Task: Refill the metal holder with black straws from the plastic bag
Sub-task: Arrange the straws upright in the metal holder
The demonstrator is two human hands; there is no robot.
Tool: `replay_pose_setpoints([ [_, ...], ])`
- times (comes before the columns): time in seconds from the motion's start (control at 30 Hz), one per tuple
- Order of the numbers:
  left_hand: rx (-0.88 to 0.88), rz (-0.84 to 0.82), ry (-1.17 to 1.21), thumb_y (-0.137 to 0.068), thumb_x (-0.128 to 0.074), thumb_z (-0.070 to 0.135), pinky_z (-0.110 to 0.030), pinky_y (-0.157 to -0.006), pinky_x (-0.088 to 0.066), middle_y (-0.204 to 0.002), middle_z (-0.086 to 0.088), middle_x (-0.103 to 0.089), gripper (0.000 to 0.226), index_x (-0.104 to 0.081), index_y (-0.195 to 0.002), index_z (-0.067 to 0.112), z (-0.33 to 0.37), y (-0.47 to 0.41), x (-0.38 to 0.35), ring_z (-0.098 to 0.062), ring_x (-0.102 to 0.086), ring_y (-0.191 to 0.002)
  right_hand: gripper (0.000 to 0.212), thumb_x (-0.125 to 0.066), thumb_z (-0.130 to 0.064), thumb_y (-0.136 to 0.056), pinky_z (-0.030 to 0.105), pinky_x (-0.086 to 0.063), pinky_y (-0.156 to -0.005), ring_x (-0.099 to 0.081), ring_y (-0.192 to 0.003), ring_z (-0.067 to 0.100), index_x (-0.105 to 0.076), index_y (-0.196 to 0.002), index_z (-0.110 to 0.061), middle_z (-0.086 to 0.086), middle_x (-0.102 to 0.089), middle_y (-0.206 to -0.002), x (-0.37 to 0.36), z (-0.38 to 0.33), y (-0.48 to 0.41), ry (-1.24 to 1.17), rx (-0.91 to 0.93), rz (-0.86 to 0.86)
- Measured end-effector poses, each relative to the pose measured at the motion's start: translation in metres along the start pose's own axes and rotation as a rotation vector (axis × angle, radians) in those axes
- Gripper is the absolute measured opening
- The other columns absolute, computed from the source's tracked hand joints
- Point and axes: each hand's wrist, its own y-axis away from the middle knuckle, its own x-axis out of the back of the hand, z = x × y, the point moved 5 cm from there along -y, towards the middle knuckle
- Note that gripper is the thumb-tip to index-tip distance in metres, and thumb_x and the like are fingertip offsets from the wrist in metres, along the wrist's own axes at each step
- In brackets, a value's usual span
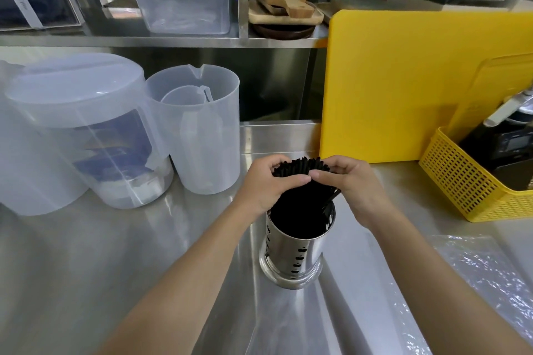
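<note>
A shiny metal holder with slotted sides stands on the steel counter in the lower middle. A thick bundle of black straws stands in it, tops fanned out above the rim. My left hand wraps the bundle's upper part from the left. My right hand grips it from the right, thumb tips nearly meeting over the straws. A clear plastic bag lies flat on the counter at the lower right; I cannot tell what is in it.
Two translucent jugs and a lidded clear container stand at the left. A yellow cutting board leans at the back right, beside a yellow basket holding dark devices. A shelf above carries a clear box and wooden boards.
</note>
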Motion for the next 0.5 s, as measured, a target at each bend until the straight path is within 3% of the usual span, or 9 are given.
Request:
replay_pose_setpoints([
  [0.23, 0.015, -0.068, 0.020, -0.073, -0.075, 0.015, -0.015, -0.076, -0.051, -0.097, 0.001, -0.063, 0.033, -0.063, -0.104, 0.017, -0.0060, 0.0013, 0.0005, -0.010, -0.061, -0.091, 0.017, -0.069, 0.000, -0.074, 0.012, -0.048, -0.060, -0.065, -0.067, 0.003, -0.067, -0.084, -0.014, -0.008, -0.069, -0.070, -0.0034, 0.0042, 0.0004, 0.009, 0.006, -0.087],
  [0.4, -0.002, -0.029, -0.020, -0.074, -0.074, 0.010, -0.019, -0.074, -0.051, -0.084, 0.001, -0.063, 0.023, -0.065, -0.095, 0.011, -0.0065, 0.0011, 0.0009, -0.008, -0.061, -0.081, 0.011, -0.071, -0.002, -0.072, 0.015, -0.049, -0.058, -0.064, -0.063, 0.008, -0.067, -0.078, -0.010, -0.002, -0.067, -0.066, -0.0037, 0.0061, -0.0040, 0.043, -0.004, -0.060],
  [0.5, -0.014, -0.040, 0.027, -0.077, -0.069, 0.005, -0.009, -0.066, -0.049, -0.079, 0.004, -0.062, 0.016, -0.065, -0.092, 0.009, -0.0051, 0.0022, 0.0021, 0.006, -0.060, -0.071, 0.010, -0.071, -0.003, -0.072, 0.015, -0.050, -0.059, -0.064, -0.065, 0.009, -0.066, -0.078, -0.009, 0.002, -0.066, -0.072, -0.0035, 0.0050, -0.0033, 0.041, 0.012, -0.071],
])
